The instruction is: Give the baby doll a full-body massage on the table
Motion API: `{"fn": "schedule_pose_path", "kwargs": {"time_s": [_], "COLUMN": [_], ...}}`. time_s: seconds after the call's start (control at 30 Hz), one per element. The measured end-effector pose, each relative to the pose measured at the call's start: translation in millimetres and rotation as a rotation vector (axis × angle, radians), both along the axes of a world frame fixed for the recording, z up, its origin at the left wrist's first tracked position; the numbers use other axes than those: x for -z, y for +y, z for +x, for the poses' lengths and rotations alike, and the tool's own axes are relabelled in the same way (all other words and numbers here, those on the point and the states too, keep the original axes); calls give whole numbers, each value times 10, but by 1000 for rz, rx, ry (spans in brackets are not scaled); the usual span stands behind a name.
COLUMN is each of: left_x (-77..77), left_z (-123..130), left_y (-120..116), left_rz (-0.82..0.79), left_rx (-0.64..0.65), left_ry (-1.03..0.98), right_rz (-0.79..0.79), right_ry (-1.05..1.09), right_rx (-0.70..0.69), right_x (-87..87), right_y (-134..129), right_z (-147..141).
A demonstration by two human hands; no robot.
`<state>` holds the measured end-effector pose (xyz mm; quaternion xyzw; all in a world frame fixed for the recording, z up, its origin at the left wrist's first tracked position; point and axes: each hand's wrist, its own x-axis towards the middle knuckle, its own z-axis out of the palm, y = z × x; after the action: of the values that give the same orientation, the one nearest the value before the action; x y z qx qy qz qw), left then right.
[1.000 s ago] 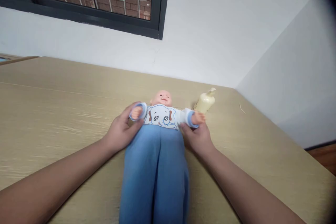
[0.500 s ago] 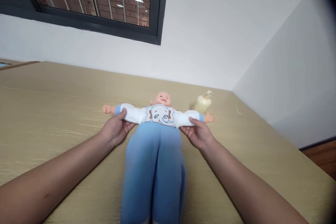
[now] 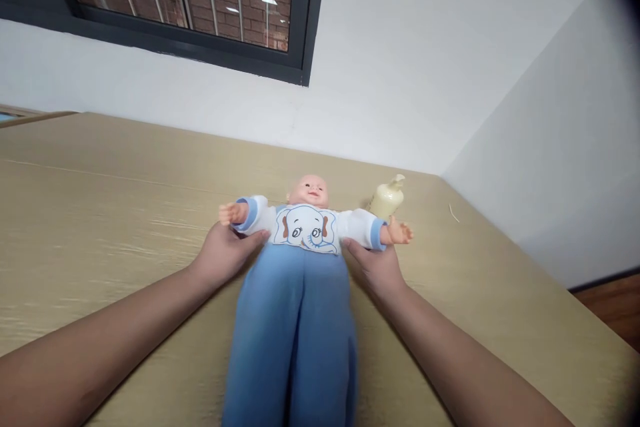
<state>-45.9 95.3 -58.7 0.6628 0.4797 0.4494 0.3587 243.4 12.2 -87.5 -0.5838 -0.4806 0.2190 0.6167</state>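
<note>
Doll (image 3: 290, 327): one, on its back on the bench (image 3: 495, 267), head toward the wall (image 3: 400, 47), legs toward the person and running out of view at the bottom.
Clothes: one white top with blue cuffs, one elephant patch (image 3: 306, 228) on the chest, one pair of blue trousers.
Hands: two, one at each of the doll's arms.
Left hand (image 3: 223, 253): fingers holding the doll's sleeve, thumb in front by its side — the others mostly hidden behind.
Right hand (image 3: 381, 268): fingers holding the other sleeve likewise, thumb near the patch's edge, the rest largely out of sight.
Edges: two in good view; the far one meets the wall, the right one runs slantwise toward the person, with a bit of floor (image 3: 617, 310) past it.
Open room: broad bare bench left of the doll; a narrower stretch on the right.
Bottle (image 3: 387, 199): one, pale yellow, pump-topped, just beyond the doll's arm on the right — its contents cannot be told.
Strand (image 3: 454, 213): one, thin, near the right edge.
Window (image 3: 304, 27): dark-framed, barred, bricks behind.
</note>
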Motion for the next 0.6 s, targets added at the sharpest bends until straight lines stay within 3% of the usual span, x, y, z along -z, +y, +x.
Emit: {"fn": "schedule_pose_path", "kwargs": {"time_s": [0.13, 0.3, 0.5, 0.6], "left_x": [-35, -78, -64, -31], "left_z": [12, 18, -11, -14], "left_y": [-40, -86, -33, 7], "left_rz": [36, 128, 423, 521], "left_rx": [62, 130, 306, 336], "left_ry": [141, 284, 597, 722], "right_rz": [-27, 14, 62, 34], "right_ry": [-58, -302, -707, -840], "right_rx": [-22, -93, -227, -274], "right_x": [-108, -136, -144, -176], "right_y": [-44, -53, -68, -70], "right_z": [-73, -106, -58, -51]}}
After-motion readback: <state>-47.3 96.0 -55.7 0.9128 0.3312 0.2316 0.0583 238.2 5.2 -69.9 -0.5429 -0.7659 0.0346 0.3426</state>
